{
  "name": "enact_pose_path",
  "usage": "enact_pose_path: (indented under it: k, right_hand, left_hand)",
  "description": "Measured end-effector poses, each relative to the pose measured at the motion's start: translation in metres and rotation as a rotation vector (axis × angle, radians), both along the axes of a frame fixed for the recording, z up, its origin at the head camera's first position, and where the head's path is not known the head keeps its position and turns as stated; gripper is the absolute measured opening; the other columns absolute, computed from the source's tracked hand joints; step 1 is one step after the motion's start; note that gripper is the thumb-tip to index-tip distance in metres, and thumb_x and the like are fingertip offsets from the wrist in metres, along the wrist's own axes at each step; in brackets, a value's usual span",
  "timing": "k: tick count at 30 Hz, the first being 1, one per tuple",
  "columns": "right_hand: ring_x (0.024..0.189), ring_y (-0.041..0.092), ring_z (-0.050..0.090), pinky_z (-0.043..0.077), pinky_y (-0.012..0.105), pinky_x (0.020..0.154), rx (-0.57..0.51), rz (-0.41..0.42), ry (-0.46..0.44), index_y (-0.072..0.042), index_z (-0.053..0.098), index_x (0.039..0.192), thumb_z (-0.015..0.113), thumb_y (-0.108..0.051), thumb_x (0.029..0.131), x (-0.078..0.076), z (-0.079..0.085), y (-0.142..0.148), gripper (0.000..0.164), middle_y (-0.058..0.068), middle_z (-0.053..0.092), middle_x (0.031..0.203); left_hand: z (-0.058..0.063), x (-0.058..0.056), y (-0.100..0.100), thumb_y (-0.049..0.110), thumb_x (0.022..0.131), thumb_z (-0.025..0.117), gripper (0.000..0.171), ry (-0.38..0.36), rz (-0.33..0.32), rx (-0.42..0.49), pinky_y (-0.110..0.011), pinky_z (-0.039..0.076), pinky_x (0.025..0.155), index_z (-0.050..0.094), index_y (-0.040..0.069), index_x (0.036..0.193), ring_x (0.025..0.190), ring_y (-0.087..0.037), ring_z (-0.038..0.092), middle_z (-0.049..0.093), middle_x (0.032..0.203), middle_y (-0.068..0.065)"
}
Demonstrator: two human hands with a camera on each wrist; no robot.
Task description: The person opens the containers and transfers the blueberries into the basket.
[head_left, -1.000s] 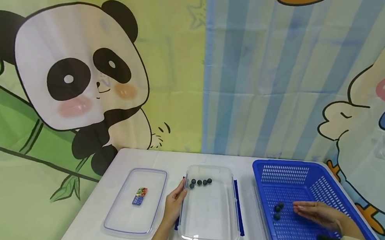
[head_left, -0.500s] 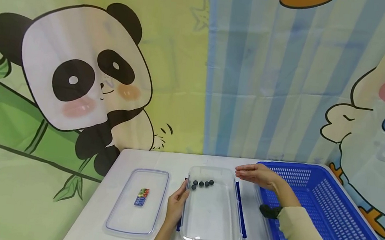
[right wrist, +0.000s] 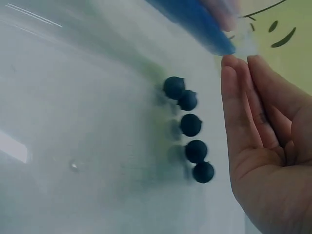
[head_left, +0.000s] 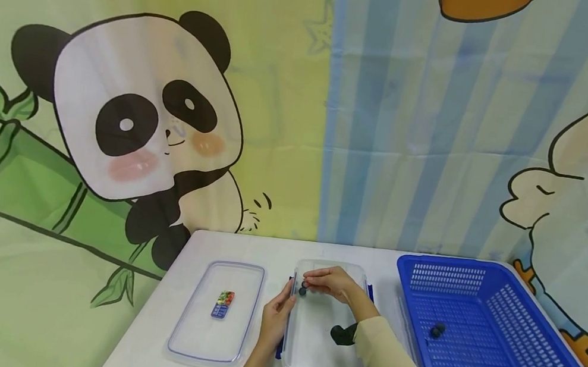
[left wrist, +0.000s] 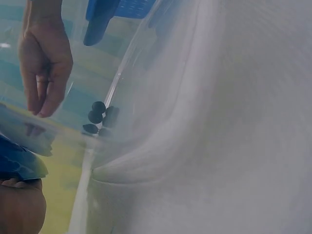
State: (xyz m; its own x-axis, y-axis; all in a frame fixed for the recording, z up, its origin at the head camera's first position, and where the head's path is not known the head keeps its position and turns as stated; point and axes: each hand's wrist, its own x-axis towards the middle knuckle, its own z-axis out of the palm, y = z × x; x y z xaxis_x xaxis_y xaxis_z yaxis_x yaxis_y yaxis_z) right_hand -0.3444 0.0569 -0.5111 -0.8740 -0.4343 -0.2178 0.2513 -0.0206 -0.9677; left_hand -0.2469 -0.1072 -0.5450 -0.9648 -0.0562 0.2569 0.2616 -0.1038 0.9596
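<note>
A clear food storage box (head_left: pixel 316 356) with blue side clasps (left wrist: pixel 19 161) stands in the middle of the white table. Along its left side my left hand (head_left: pixel 274 319) grips the wall, thumb near the rim. Over the box's far left corner hovers my right hand (head_left: pixel 334 282), fingertips and thumb brought together in a pinch. Its fingers hide the blueberry between them. Inside the box several blueberries (right wrist: pixel 190 125) lie in a bent row by the wall, just beside the right fingertips in the right wrist view.
Left of the box lies its clear lid (head_left: pixel 213 342) with a blue rim and a coloured label (head_left: pixel 222 304). A blue plastic basket (head_left: pixel 458 262) stands at the right, two blueberries (head_left: pixel 437 330) on its floor. A printed curtain (head_left: pixel 279 116) hangs behind the table.
My right hand has moved left from the basket to over the box's far left corner. One blueberry fewer lies in the basket. My left hand stays on the box.
</note>
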Motion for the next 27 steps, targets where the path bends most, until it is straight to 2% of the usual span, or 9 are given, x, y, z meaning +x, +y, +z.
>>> enact_pose_path:
  k: [5,7,10,13,17,21,27]
  right_hand:
    - [0.087,0.022,0.066,0.053,0.036,0.085,0.005,-0.055,-0.028,0.016,0.058,0.112,0.056,0.008,0.086,0.0,-0.018,-0.008,0.027,0.022,0.066,0.099]
    - [0.087,0.022,0.066,0.052,0.037,0.085,0.014,-0.06,-0.03,0.017,0.057,0.112,0.057,0.009,0.086,-0.001,-0.023,-0.008,0.027,0.024,0.065,0.101]
    - [0.087,0.024,0.066,0.053,0.037,0.085,0.038,-0.075,-0.036,0.017,0.057,0.111,0.058,0.01,0.084,-0.002,-0.026,-0.008,0.028,0.026,0.063,0.104]
    - [0.085,0.023,0.066,0.054,0.035,0.082,0.077,-0.104,-0.05,0.017,0.058,0.111,0.059,0.011,0.083,-0.003,-0.027,-0.008,0.029,0.027,0.062,0.106]
    - [0.083,0.025,0.067,0.054,0.036,0.081,0.118,-0.145,-0.069,0.016,0.059,0.11,0.06,0.013,0.081,-0.003,-0.028,-0.008,0.028,0.027,0.063,0.105]
    - [0.083,0.025,0.067,0.055,0.037,0.08,0.118,-0.162,-0.069,0.017,0.059,0.108,0.06,0.014,0.08,-0.003,-0.03,-0.009,0.028,0.027,0.063,0.104]
    - [0.082,0.025,0.067,0.056,0.035,0.077,0.12,-0.164,-0.058,0.018,0.06,0.107,0.063,0.014,0.078,-0.003,-0.036,-0.011,0.029,0.028,0.062,0.104]
  left_hand:
    - [-0.021,-0.008,0.0,0.006,0.094,0.052,0.042,0.083,0.009,-0.004,-0.018,0.032,0.101,0.043,-0.008,0.132,0.129,-0.027,0.034,0.04,0.138,-0.017]
    - [-0.031,-0.013,0.0,0.005,0.094,0.051,0.041,0.155,0.015,-0.025,-0.017,0.033,0.1,0.043,-0.009,0.131,0.128,-0.026,0.036,0.04,0.137,-0.018]
    - [-0.035,-0.015,0.0,0.001,0.093,0.05,0.04,0.209,0.013,-0.027,-0.016,0.034,0.099,0.042,-0.011,0.13,0.127,-0.025,0.037,0.04,0.136,-0.021]
    - [-0.033,-0.016,0.001,0.005,0.093,0.052,0.042,0.189,0.016,-0.015,-0.017,0.033,0.1,0.042,-0.01,0.131,0.127,-0.028,0.036,0.04,0.137,-0.021]
    - [-0.027,-0.014,0.001,0.013,0.093,0.054,0.045,0.097,0.009,-0.004,-0.02,0.032,0.101,0.042,-0.006,0.133,0.129,-0.029,0.033,0.04,0.138,-0.017]
    - [-0.022,-0.013,0.0,0.008,0.093,0.054,0.044,0.046,-0.003,0.013,-0.02,0.031,0.102,0.042,-0.006,0.133,0.13,-0.028,0.032,0.039,0.139,-0.016]
    - [-0.022,-0.013,-0.001,0.003,0.092,0.054,0.042,0.028,-0.001,0.031,-0.016,0.032,0.1,0.042,-0.008,0.131,0.129,-0.029,0.032,0.039,0.138,-0.017]
